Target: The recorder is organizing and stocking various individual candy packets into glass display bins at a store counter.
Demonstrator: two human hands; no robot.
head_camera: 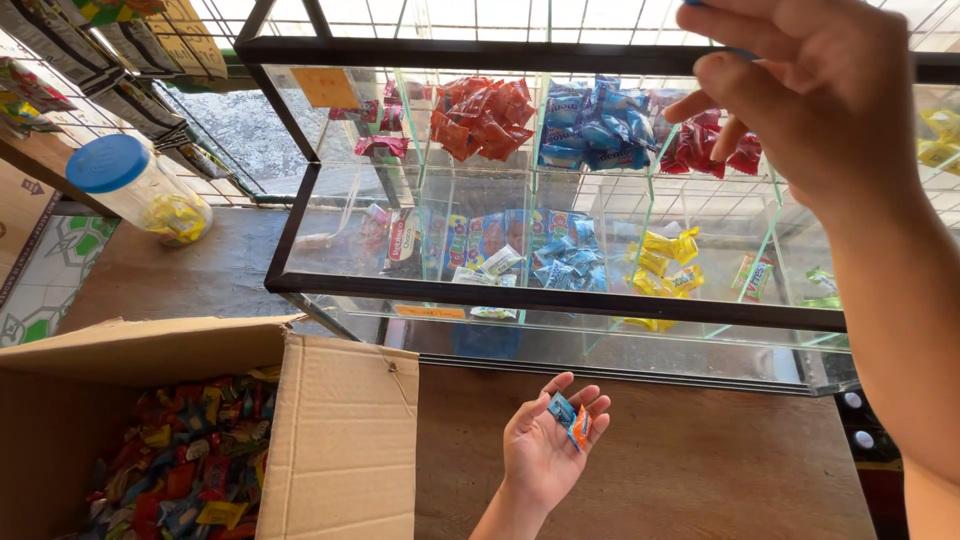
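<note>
A brown wooden table (700, 470) is seen from above, carrying a glass display case (560, 290) with a dark frame, divided into compartments on two levels. Red wrapped sweets (485, 115) and blue wrapped sweets (595, 125) fill upper compartments; yellow ones (665, 265) lie in a lower one. The left hand (550, 450) is held palm up over the table in front of the case, its fingers (590, 400) loosely spread, and two small wrapped candies (570, 420), one blue and one orange, are resting on them. The right hand (810, 90) is raised at the case's top edge, its fingers pinched on something small and blue that is mostly hidden. An open cardboard box (340, 440) of mixed sweets stands at the lower left. A blue-lidded plastic jar (140, 190) lies beyond it, beside a tiled floor (40, 280) and hanging packets (120, 60).
</note>
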